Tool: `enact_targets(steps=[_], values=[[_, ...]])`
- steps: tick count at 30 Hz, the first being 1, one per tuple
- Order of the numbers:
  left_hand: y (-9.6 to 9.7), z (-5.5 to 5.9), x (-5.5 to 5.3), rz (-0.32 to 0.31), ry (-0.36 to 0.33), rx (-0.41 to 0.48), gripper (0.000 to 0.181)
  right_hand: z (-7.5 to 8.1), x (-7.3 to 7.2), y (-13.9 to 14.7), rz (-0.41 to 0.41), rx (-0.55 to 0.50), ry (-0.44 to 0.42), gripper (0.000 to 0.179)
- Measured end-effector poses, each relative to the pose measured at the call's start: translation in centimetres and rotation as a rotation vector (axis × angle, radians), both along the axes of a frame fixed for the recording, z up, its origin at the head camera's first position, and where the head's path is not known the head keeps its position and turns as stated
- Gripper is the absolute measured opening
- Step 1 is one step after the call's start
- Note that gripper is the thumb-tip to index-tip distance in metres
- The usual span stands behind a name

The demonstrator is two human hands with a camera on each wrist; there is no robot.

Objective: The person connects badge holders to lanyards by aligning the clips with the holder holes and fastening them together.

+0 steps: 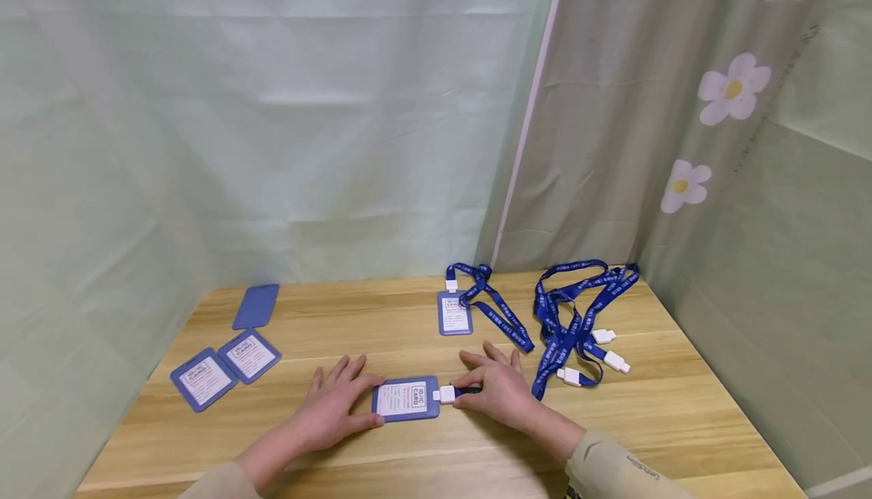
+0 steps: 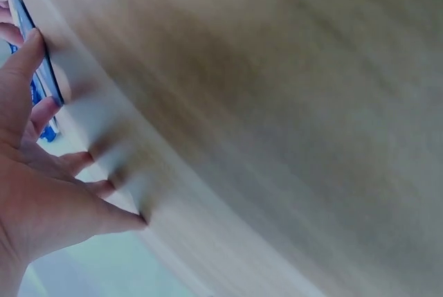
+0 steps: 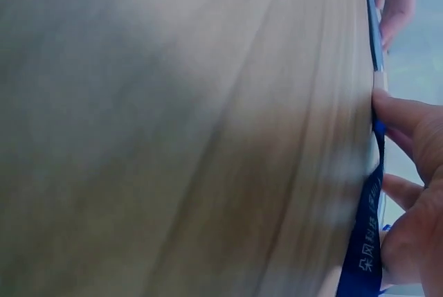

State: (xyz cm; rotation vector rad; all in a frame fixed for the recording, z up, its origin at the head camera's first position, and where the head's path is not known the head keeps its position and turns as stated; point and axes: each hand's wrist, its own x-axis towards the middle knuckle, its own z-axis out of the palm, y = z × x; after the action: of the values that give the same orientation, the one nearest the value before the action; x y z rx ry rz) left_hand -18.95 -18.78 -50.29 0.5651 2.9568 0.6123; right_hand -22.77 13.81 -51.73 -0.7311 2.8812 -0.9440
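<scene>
A blue ID card holder [image 1: 405, 399] with a printed white insert lies flat on the table, its slot end to the right. My left hand [image 1: 335, 406] holds its left end by opposite edges, thumb at the near corner and index finger at the far one, other fingers spread over the wood. With thumb and index finger, my right hand [image 1: 500, 391] pinches a blue lanyard just behind its white plastic clip [image 1: 446, 394]. That clip meets the holder's slot end. In the right wrist view the lanyard strap [image 3: 367, 241], with white lettering, runs beneath the right hand.
Behind the hands lies another card holder [image 1: 455, 316] joined to a lanyard [image 1: 500, 313]. Tangled blue lanyards [image 1: 565, 325] with several white clips [image 1: 616, 362] lie at right. At left are two card holders with inserts [image 1: 204, 380] and a plain blue one [image 1: 256, 307]. Curtains [image 1: 368, 120] border the table.
</scene>
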Motion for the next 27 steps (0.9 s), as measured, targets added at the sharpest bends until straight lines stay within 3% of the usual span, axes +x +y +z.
enact_targets(steps=[12,27], values=[[-1.5,0.8,0.2,0.001,-0.03,-0.008,0.061,0.6,0.1,1.4,0.05,0.041,0.002,0.018],[-5.5,1.1,0.8,0.018,0.022,-0.029,0.059,1.0,-0.3,2.0,0.081,0.075,0.006,0.017]])
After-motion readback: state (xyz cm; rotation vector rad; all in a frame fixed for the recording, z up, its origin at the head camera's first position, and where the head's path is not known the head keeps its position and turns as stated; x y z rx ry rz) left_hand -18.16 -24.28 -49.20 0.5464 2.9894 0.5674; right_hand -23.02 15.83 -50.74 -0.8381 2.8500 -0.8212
